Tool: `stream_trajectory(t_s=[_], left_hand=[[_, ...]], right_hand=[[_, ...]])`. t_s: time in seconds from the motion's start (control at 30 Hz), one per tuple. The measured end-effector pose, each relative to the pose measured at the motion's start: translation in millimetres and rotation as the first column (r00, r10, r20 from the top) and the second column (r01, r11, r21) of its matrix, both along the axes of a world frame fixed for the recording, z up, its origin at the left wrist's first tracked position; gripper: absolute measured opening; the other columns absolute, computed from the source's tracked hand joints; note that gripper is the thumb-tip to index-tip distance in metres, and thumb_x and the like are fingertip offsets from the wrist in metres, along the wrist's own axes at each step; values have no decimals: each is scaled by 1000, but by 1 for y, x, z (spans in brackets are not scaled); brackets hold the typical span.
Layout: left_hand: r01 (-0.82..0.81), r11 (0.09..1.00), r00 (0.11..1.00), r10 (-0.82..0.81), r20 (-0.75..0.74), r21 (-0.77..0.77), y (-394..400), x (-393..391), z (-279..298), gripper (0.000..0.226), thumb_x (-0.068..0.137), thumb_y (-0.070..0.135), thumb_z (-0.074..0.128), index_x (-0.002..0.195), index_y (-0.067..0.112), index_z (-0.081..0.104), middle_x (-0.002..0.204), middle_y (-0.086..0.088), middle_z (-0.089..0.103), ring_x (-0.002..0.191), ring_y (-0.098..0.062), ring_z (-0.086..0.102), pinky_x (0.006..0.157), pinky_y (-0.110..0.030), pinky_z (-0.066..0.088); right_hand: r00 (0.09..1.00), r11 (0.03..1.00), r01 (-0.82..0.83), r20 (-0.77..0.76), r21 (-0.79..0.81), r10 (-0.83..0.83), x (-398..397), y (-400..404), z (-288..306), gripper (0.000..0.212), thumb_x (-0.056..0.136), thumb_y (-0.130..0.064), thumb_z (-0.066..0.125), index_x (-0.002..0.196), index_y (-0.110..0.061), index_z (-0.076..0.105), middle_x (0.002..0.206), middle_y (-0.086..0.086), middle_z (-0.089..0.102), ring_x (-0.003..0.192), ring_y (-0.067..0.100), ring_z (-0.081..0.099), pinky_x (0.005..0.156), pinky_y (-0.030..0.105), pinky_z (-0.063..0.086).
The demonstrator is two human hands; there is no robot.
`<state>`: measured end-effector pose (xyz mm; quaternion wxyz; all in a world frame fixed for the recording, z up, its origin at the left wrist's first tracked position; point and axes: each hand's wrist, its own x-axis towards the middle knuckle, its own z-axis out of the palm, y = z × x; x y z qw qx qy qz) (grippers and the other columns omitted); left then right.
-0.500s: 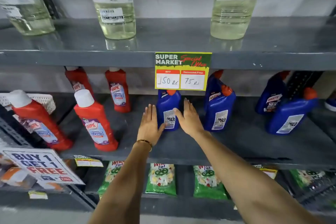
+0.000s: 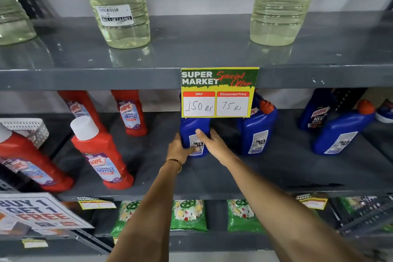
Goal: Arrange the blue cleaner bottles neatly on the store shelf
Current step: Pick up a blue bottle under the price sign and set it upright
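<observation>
Several blue cleaner bottles stand on the grey middle shelf (image 2: pixel 276 172). The nearest blue bottle (image 2: pixel 192 130) stands under the yellow price card, its top hidden by the card. My left hand (image 2: pixel 179 148) presses its left side and my right hand (image 2: pixel 214 144) wraps its right side, thumb across the label. Another blue bottle (image 2: pixel 257 132) stands just right of it, back label facing me. Further right, a tilted blue bottle (image 2: pixel 342 132) has one more blue bottle (image 2: pixel 314 112) behind it.
Red cleaner bottles (image 2: pixel 102 155) fill the left of the same shelf. The price card (image 2: pixel 219 91) hangs from the upper shelf edge, which carries clear bleach bottles (image 2: pixel 121 13). Green packets (image 2: pixel 188 215) lie on the lower shelf. A "Buy 1 Get 1 Free" sign (image 2: pixel 40 210) sits at lower left.
Both hands have closed in from flanking the blue bottle to gripping its sides. The camera has moved closer to the shelf.
</observation>
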<state>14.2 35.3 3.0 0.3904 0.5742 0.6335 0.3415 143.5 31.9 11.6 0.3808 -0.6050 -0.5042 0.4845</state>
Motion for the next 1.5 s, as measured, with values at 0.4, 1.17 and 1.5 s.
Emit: stream_trajectory(t_s=[0.4,1.17,1.5], left_hand=[[-29,998,1000,29,1,50,-2,-3,-2,53,68,12,81,111,2,52,113,-17,67,99,-32,64,77,-33,50],[389,920,919,-384,91,-43,-6,-26,27,92,47,29,88,128,18,47,124,-2,61,116,-19,57,102,-39,47],[502,861,864,-494,102,-78,-8,-12,29,78,61,7,84,128,10,44,105,5,61,101,-12,60,71,-13,51]], right_hand=[[997,994,68,35,91,-71,1,-1,5,45,89,-45,53,122,-15,51,120,7,64,100,17,62,76,24,46],[996,972,63,-82,226,-45,-4,-15,61,65,60,-20,85,117,-17,53,112,0,66,106,18,62,85,29,52],[973,966,-212,-60,147,223,4,-19,75,68,57,-13,80,119,-15,53,117,5,63,110,21,60,95,36,50]])
